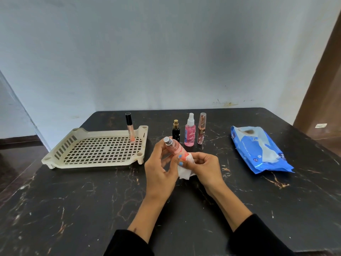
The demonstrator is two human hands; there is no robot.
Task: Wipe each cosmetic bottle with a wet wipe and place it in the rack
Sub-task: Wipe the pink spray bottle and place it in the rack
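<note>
Both hands' fingers clamp: left hand (158, 163) grips pink bottle (175, 149); right hand (203, 167) pinches wipe (185, 172) at its base.

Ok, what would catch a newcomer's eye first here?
The two hands at the middle: the left hand holds a pink bottle while the right hand rubs it with a white wipe. Next, the cream rack to the left and the blue wipe pack to the right.

cream rack (92, 134), black veined table (73, 200), seemingly coral bottle (174, 147)
</note>
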